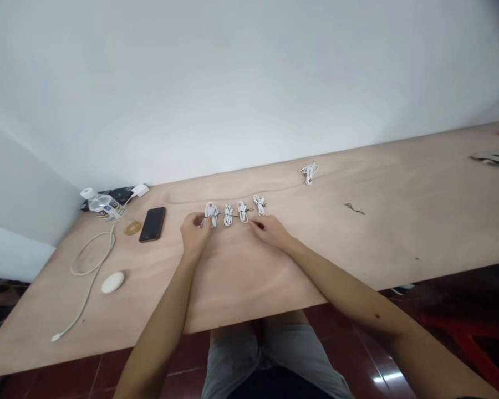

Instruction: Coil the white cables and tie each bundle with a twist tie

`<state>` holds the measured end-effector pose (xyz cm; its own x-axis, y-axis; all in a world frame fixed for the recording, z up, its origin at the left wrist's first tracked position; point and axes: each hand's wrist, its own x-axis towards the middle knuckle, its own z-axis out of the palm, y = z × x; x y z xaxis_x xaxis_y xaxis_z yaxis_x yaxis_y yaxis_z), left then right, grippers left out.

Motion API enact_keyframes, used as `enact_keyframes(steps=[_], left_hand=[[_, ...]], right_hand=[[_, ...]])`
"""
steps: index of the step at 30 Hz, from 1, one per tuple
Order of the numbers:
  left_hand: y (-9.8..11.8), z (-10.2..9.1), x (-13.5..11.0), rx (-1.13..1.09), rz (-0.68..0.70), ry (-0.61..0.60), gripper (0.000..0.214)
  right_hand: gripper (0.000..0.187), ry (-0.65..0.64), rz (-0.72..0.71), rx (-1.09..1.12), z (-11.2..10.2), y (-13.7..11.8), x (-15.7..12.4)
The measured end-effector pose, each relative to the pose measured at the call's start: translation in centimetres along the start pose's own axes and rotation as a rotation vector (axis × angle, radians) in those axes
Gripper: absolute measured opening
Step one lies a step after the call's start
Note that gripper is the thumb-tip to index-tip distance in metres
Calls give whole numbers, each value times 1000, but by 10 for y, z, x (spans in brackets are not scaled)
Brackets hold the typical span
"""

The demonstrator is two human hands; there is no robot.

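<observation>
Between hands: coiled white cables (235,214) on plywood tabletop (249,277), crossed by thin dark wire (233,215)
Left hand (195,233): curled, touching leftmost coil (208,213)
Right hand (268,230): fingertips drawn together by wire; pinch unclear

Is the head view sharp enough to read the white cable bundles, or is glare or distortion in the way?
In the head view, lighting is even; the bundles look small and slightly soft; wide-angle distortion tilts and bends the table edge; glare shows only on the floor, away from them.

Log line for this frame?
left hand: at coiled white cable | right hand: near thin dark wire
</observation>
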<state>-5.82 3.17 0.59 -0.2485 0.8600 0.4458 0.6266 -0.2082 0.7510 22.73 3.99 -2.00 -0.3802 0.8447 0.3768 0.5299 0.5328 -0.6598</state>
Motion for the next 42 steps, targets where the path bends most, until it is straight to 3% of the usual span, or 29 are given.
enact_keyframes(steps=[4,9,14,20,26,33,42], left_hand=[[26,19,-22,-98,172,2,16],[42,44,-43,-131,376,-81,5],[47,48,-49,-197,476,-210,33],[48,50,-53,-340,311,-217,15],[47,46,-51,-262,345,-177,6],[46,44,-50,-344,251,-209,29],[40,56,-51,-719,-114,-263,46]], right_hand=[[31,127,48,322,11,-8,0],[37,115,137,631,26,-17,2],[37,181,199,742,23,-16,5],[31,198,148,746,21,-10,6],[31,129,126,760,25,-11,3],[31,118,151,759,26,-8,1],[30,130,150,706,19,-11,5]])
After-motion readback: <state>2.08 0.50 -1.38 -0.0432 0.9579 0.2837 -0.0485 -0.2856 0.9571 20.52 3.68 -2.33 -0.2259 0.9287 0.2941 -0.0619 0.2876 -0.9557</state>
